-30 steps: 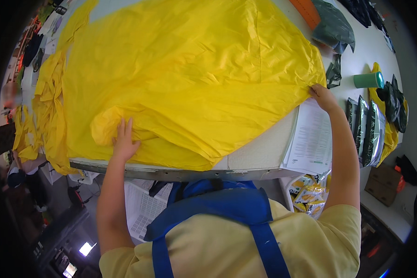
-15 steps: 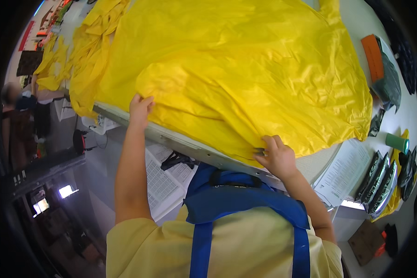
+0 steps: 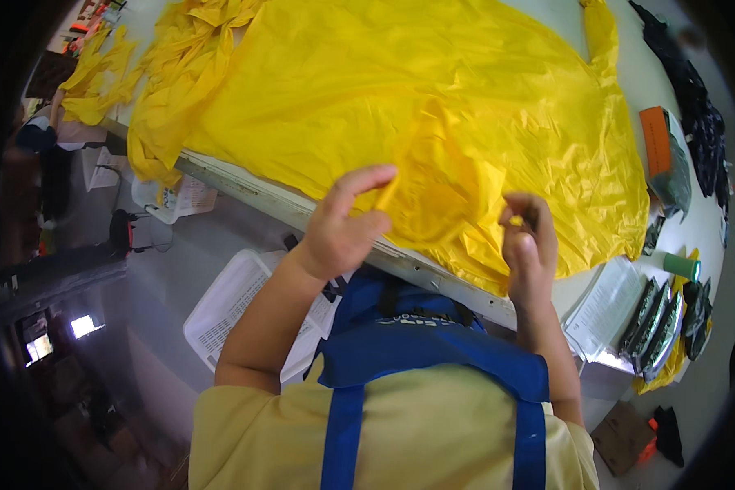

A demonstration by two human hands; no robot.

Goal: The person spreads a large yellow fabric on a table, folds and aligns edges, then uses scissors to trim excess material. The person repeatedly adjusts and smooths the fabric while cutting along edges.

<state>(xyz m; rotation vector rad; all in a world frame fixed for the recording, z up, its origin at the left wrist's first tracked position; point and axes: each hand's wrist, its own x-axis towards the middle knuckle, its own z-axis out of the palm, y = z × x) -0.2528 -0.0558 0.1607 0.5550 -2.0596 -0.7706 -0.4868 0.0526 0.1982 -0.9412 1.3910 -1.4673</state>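
Observation:
A large, shiny yellow garment (image 3: 318,98) lies spread and wrinkled over the table, one sleeve reaching to the far right. Its near edge is lifted into a rounded loop between my hands. My left hand (image 3: 343,220) pinches the loop's left side between thumb and fingers. On the other side, my right hand (image 3: 531,245) is closed, with yellow fabric at its fingertips. Something small and dark shows among the right fingers, but its shape is mostly hidden.
The table edge (image 3: 302,208) runs below my hands. More yellow fabric (image 3: 180,90) hangs at the left. Beneath the edge sits a white bin (image 3: 212,310) with printed sheets. At the right are papers (image 3: 600,298), dark packets (image 3: 657,327), a green cylinder (image 3: 682,266) and an orange-and-grey package (image 3: 665,155).
Both hands have come off the flat fabric and lifted its near edge into a loop. My left hand has moved right, nearer the right one. The view has shifted slightly.

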